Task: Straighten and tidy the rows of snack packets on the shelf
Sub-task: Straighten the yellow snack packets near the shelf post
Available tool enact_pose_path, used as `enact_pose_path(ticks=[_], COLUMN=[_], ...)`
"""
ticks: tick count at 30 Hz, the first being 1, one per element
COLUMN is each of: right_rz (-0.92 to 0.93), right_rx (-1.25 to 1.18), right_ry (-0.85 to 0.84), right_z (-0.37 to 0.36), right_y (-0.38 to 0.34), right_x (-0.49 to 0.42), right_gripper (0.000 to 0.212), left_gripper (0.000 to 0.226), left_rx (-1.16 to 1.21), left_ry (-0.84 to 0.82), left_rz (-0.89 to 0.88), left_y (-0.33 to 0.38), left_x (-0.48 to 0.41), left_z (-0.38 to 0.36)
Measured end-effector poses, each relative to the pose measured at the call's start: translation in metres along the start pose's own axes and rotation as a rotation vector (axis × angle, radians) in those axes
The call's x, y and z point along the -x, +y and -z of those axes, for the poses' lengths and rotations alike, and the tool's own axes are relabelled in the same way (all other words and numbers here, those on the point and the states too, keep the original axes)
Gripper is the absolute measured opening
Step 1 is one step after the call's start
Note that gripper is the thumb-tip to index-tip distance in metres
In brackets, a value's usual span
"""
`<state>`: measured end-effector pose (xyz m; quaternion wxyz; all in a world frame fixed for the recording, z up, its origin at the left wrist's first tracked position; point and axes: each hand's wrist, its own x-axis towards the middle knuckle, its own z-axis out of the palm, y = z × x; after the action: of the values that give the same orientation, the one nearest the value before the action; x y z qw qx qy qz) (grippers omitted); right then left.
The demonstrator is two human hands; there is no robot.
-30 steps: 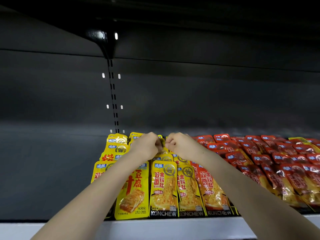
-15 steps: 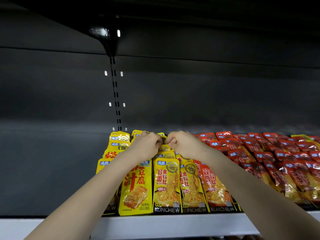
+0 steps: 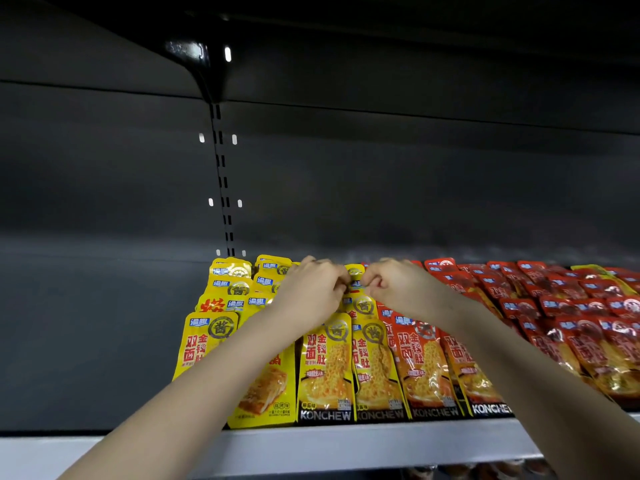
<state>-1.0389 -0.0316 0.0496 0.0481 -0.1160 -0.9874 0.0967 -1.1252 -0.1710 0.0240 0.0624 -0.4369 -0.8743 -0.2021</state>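
Rows of yellow snack packets (image 3: 325, 368) lie overlapping on the shelf (image 3: 346, 445), with orange-red packets (image 3: 426, 368) to their right. Both arms reach to the back of the yellow rows. My left hand (image 3: 311, 292) and my right hand (image 3: 401, 289) have curled fingers and pinch the top of a small yellow packet (image 3: 355, 273) between them. Packets under the hands are hidden.
Several rows of red packets (image 3: 561, 306) fill the right side of the shelf, with one yellow packet (image 3: 588, 270) lying at their back. The shelf's left part is bare dark surface (image 3: 97, 341). A slotted upright (image 3: 223, 188) and a bracket (image 3: 194, 53) stand behind.
Both hands stay pinched together at the back of the yellow rows. The view has shifted slightly; the hands look a little higher and the shelf's front edge sits lower in the picture.
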Motion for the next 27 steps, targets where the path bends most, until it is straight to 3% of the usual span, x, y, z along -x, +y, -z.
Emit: enact_pose_path(ticks=[5, 16, 23, 27], right_rz=[0.001, -0.065, -0.023, 0.035], right_rx=[-0.016, -0.237, -0.153, -0.126], right_ry=[-0.028, -0.029, 0.065, 0.162], right_z=[-0.017, -0.019, -0.019, -0.019], right_y=[0.011, 0.018, 0.017, 0.011], right_x=[-0.002, 0.0, 0.003, 0.016], right_gripper=[0.024, 0.008, 0.021, 0.015], left_gripper=[0.033, 0.017, 0.022, 0.023], left_rx=[-0.142, -0.033, 0.067, 0.042], left_ry=[-0.145, -0.105, -0.046, -0.005], left_rz=[0.074, 0.1, 0.057, -0.012], left_y=[0.011, 0.014, 0.012, 0.016], left_x=[-0.003, -0.012, 0.0, 0.018], left_z=[-0.014, -0.019, -0.01, 0.001])
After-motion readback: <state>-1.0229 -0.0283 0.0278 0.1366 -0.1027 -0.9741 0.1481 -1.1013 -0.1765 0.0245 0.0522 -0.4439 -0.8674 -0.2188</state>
